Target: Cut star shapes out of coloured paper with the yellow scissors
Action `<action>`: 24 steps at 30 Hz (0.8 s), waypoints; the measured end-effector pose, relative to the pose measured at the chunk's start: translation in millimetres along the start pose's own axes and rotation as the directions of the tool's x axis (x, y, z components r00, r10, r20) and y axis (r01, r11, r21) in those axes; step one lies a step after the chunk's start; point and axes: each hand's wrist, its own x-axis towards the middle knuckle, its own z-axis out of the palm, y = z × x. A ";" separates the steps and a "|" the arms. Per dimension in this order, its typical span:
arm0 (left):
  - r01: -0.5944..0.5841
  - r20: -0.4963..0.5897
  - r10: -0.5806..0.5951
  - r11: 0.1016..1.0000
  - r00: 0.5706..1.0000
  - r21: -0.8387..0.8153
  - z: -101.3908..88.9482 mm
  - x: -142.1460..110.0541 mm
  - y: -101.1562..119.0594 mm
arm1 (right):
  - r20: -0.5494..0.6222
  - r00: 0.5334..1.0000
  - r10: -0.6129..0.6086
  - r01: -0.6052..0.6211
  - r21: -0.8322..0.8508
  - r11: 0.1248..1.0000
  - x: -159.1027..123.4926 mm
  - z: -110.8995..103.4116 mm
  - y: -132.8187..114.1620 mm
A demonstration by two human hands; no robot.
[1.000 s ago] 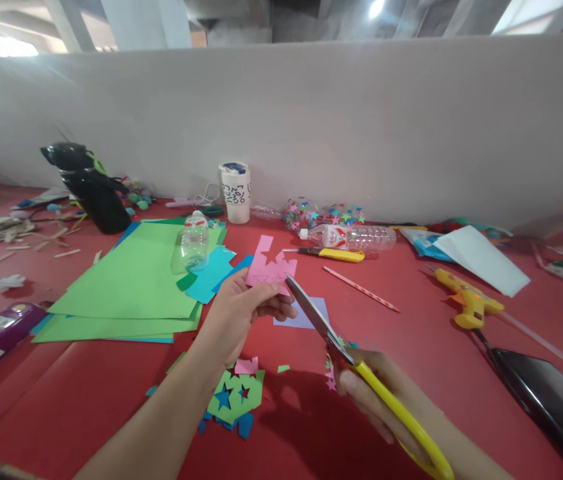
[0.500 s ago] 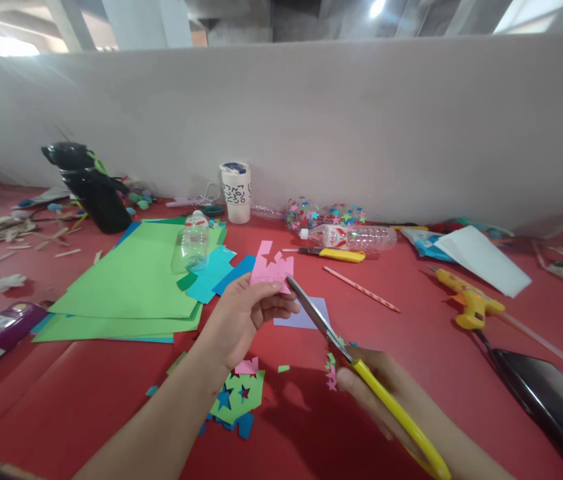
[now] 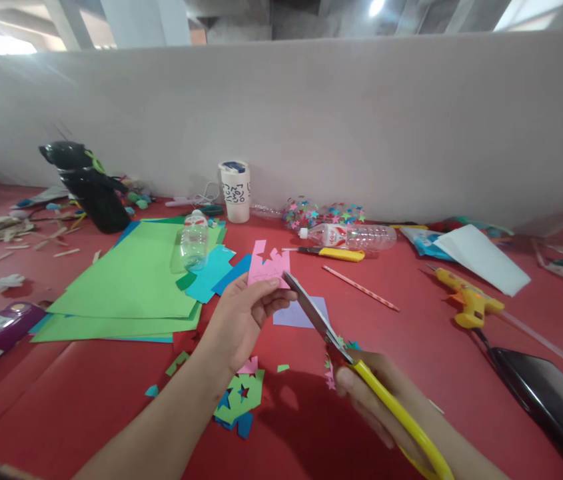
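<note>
A piece of pink paper (image 3: 267, 265) with star-shaped notches along its top edge is pinched in my left hand (image 3: 248, 310), thumb in front. Faint drawn lines show on the paper. My right hand (image 3: 371, 383) grips the yellow handles of a pair of scissors (image 3: 315, 312); the blade tips meet the paper's right edge, and the blades look nearly together. Below my left wrist lie green paper scraps (image 3: 247, 393) with star holes, beside blue scraps (image 3: 244, 425). Small cut stars (image 3: 330, 381) rest near my right hand, partly hidden by it. A lilac paper (image 3: 304, 313) lies behind the scissors.
Green sheets (image 3: 126, 280) and a clear bottle (image 3: 194, 240) are at left. Farther back stand a black flask (image 3: 92, 190) and a white cup (image 3: 236, 193). A yellow cutter (image 3: 341, 255), a lying bottle (image 3: 361, 237), a pencil (image 3: 361, 288) and a glue gun (image 3: 468, 297) are at right.
The pink paper and my left hand have shifted slightly left, with the scissor tips following at the paper's right edge. Both hands keep their holds.
</note>
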 end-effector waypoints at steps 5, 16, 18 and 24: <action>-0.026 0.005 0.026 1.000 1.000 -0.001 -1.0 -0.1 -2.3 | -0.051 0.998 0.021 -0.021 0.002 1.000 -3.1 0.9 -3.6; -0.048 0.017 0.047 0.995 0.999 0.088 2.0 -4.1 -1.9 | -0.038 0.999 0.033 -0.032 0.013 0.999 -2.9 1.8 -6.6; -0.041 0.037 0.038 0.995 0.999 0.092 2.3 -4.4 -2.9 | -0.041 0.999 0.023 -0.023 0.017 1.000 -2.7 2.2 -7.6; 0.027 -0.005 -0.028 1.000 1.000 -0.015 5.0 -5.3 -9.6 | -0.042 0.999 0.009 -0.006 0.083 0.997 -3.0 8.6 -9.2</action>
